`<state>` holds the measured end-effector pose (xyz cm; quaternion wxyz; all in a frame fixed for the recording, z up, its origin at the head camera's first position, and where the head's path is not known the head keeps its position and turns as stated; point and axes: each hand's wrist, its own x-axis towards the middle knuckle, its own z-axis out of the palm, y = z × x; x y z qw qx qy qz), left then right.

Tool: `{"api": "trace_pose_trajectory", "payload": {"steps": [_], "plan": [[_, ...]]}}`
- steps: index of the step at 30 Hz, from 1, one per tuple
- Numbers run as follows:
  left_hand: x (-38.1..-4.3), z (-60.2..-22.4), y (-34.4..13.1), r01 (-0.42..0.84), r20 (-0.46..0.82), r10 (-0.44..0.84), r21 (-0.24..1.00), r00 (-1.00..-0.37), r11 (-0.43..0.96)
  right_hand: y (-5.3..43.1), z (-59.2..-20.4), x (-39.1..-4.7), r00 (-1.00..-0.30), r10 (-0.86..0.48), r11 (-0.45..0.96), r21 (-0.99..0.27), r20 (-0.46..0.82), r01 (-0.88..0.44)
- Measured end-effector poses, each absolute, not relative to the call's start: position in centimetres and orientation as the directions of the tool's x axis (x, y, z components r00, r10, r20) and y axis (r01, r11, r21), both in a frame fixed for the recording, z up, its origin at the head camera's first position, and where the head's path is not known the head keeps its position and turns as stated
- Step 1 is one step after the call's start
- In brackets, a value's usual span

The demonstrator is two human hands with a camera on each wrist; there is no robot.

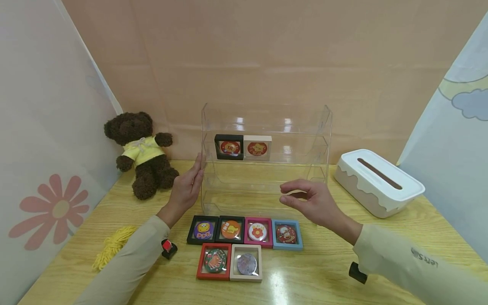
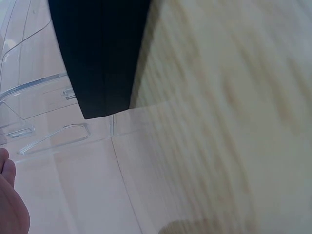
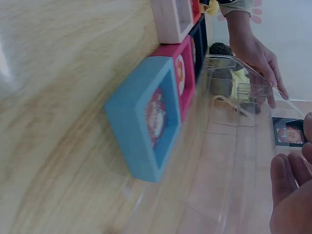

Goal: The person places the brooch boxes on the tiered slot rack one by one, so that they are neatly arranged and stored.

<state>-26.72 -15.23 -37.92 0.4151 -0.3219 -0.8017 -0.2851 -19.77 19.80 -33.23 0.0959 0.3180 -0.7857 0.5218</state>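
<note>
A clear acrylic tiered rack (image 1: pixel 263 171) stands on the table. My left hand (image 1: pixel 186 184) rests against its left side with fingers extended. In front of the rack my right hand (image 1: pixel 310 197) hovers with bent fingers, thumb and fingertips apart, holding nothing. A black frame with a round badge (image 1: pixel 230 147) and a cream frame with a red badge (image 1: pixel 257 148) sit side by side on a rack tier. Before the rack lie black, pink and light blue framed badges (image 1: pixel 286 234) in a row. Closer to me are a red frame (image 1: pixel 214 261) and a cream one (image 1: pixel 246 263).
A brown teddy bear (image 1: pixel 144 150) in a yellow top sits at the back left. Yellow yarn (image 1: pixel 112 245) lies beside my left sleeve. To the rack's right is a white-lidded tissue box (image 1: pixel 377 180). A peach backdrop (image 1: pixel 267 55) hangs behind.
</note>
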Motion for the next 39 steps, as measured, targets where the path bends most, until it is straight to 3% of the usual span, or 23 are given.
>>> {"api": "trace_pose_trajectory", "payload": {"steps": [12, 30, 39], "plan": [[-26.7, -37.8, -15.2, 0.757, 0.854, 0.283, 0.178, -0.436, 0.629, 21.0, -35.4, -18.5, -0.812, -0.415, 0.319, -0.770, 0.411, -0.553], [-26.8, -37.9, -15.3, 0.754, 0.852, 0.281, 0.182, -0.441, 0.632, 22.8, -38.4, -16.4, -0.710, -0.522, 0.326, -0.659, 0.473, -0.678], [-26.8, -38.0, -15.3, 0.752, 0.849, 0.280, 0.189, -0.448, 0.631, 23.7, -39.4, -15.9, -0.727, -0.514, 0.414, -0.610, 0.456, -0.676]]}}
